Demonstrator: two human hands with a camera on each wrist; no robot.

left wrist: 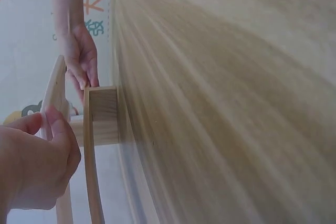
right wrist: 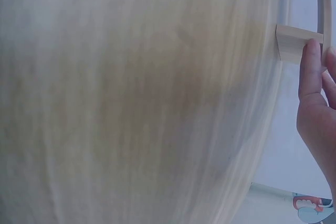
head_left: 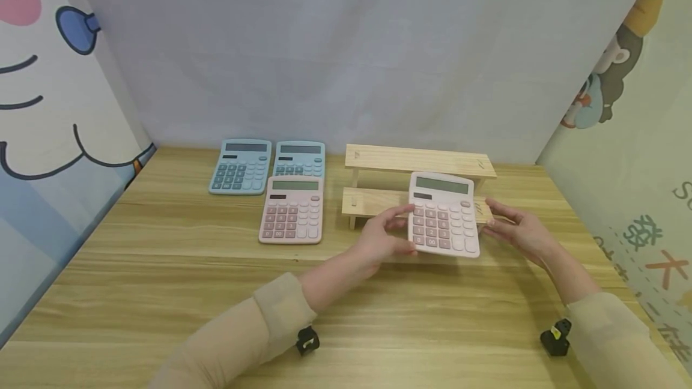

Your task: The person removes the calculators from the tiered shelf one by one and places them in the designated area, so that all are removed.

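Observation:
My left hand (head_left: 378,238) pinches the left edge of a pale pink calculator (head_left: 444,215), which is tilted with its keys facing me. The calculator is in front of a two-step wooden stand (head_left: 418,159) and hides part of its lower board. In the left wrist view there is a gap between the calculator (left wrist: 54,85) and that board (left wrist: 89,156). At the right end of the lower board, my right hand (head_left: 524,234) grips the wood between thumb and fingers. The right wrist view shows a fingertip of this hand (right wrist: 317,111) against the stand's leg (right wrist: 294,43).
Left of the stand, another pink calculator (head_left: 292,210) lies on the wooden table (head_left: 216,293), overlapping the lower part of a blue calculator (head_left: 300,158). A second blue calculator (head_left: 241,167) lies beside them. A pale curtain (head_left: 324,47) hangs behind the table, with printed panels on both sides.

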